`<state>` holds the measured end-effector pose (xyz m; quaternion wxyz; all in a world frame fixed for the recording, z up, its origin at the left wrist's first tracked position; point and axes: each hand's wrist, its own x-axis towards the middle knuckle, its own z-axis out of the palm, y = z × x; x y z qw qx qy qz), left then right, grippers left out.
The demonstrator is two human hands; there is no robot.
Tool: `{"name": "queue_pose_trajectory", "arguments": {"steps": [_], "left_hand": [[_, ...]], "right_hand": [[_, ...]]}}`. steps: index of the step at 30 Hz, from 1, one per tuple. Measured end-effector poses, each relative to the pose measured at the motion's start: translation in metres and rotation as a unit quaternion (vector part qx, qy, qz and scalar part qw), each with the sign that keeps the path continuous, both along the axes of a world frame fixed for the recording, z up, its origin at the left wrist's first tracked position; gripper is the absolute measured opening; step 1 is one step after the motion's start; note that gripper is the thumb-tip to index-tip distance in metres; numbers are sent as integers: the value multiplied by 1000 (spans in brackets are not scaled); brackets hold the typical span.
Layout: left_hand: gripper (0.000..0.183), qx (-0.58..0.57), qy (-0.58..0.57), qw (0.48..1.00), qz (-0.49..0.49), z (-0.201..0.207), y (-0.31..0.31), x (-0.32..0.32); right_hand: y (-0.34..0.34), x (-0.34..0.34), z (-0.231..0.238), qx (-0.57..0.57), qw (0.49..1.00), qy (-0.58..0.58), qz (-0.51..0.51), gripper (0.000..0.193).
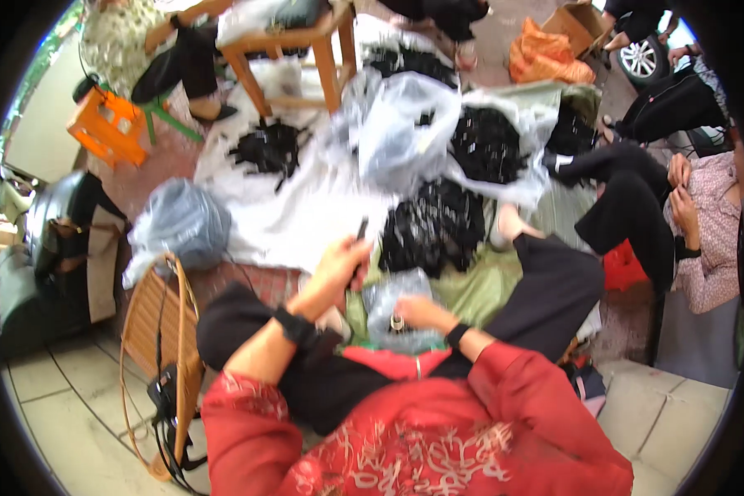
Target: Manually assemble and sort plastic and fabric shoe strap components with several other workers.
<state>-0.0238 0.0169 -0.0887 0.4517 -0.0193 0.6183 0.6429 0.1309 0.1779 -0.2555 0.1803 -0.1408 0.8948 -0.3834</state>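
White sheet [331, 207] | black pile [435, 227], perhaps strips, ahead | right hand [420, 313] at bag [382, 303]

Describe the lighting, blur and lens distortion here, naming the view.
In the head view, black corners frame a rounded image and lines between floor tiles bend near the rim; in the head view, the white cloth looks nearly washed out; in the head view, the left hand is soft-edged, whether from motion or focus unclear.
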Motion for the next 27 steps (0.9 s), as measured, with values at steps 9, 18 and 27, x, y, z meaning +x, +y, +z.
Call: {"name": "queue_pose_trajectory", "arguments": {"steps": [9,18,27], "left_hand": [[20,-113,-48,992,33,-67,-37,16],[26,-332,8,933,-137,-108,-2,23],[11,-90,-133,987,0,-56,11,33]], "right_hand": [[5,17,11,285,916,-190,-211,65],[11,12,-15,205,900,-305,-235,28],[21,-5,45,56,933,-249,-254,25]]}}
